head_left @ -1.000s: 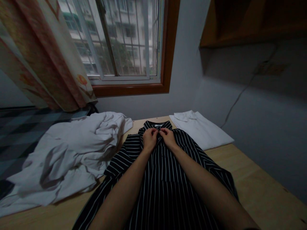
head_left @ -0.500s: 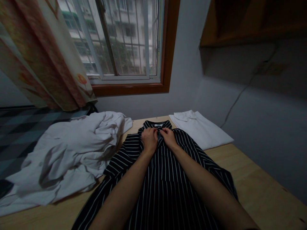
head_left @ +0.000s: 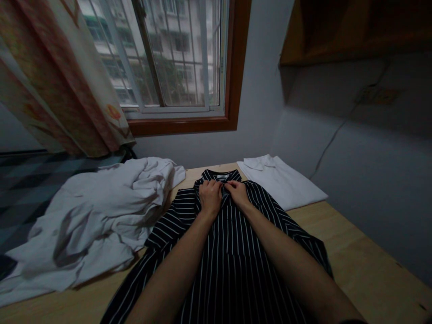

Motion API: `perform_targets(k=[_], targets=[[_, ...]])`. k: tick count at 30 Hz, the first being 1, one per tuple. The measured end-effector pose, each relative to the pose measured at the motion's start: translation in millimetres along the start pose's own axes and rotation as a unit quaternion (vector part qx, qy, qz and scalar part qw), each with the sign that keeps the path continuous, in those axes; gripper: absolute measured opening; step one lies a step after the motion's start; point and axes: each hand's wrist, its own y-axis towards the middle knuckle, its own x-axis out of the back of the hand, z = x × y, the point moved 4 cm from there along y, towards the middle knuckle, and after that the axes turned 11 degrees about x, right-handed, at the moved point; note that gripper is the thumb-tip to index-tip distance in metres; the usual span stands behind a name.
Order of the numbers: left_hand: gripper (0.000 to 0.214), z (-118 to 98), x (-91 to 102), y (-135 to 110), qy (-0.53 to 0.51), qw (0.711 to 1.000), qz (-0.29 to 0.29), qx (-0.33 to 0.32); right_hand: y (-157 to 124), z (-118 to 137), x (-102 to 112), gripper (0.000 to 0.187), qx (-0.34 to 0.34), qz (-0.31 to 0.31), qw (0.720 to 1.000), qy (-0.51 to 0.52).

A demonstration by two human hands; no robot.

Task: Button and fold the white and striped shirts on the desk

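A black shirt with white stripes [head_left: 232, 243] lies spread front side up, its collar at the far end and its sleeves out to both sides. Just below the collar, my left hand [head_left: 211, 195] pinches the left edge of the front opening. My right hand [head_left: 237, 192] is closed on the opposite edge, thumb and forefinger together. Only a small gap separates the fingertips of both hands. Any button between them is too small to make out.
A heap of crumpled white clothes [head_left: 101, 216] lies to the left. At the back right, a folded white shirt [head_left: 283, 182] rests on the wooden table [head_left: 364, 252]. Beyond are a window [head_left: 175, 58] and a curtain [head_left: 64, 81]; a wooden shelf [head_left: 354, 36] hangs upper right.
Both hands stay at the shirt's neckline with almost no visible movement. The view has shifted very slightly.
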Motion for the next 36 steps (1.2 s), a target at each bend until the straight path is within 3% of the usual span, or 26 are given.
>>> perform_targets(k=[11,18,25,36], targets=[[0.017,0.2,1.4,0.4,0.018,0.999,-0.021,-0.042,-1.0,-3.8,3.1,0.016,-0.06,0.021,0.995,0.072],[0.015,3.6,3.0,1.9,-0.039,0.998,-0.031,-0.034,-3.0,-5.5,3.9,0.012,-0.115,0.049,0.983,0.137],[0.014,7.5,-4.3,4.8,-0.09,0.995,-0.029,-0.014,-1.3,-3.2,3.1,0.023,-0.045,0.061,0.991,0.114],[0.014,9.9,-4.7,5.1,-0.138,0.99,-0.031,-0.014,-2.2,-0.8,1.7,0.027,-0.025,0.064,0.994,0.088]])
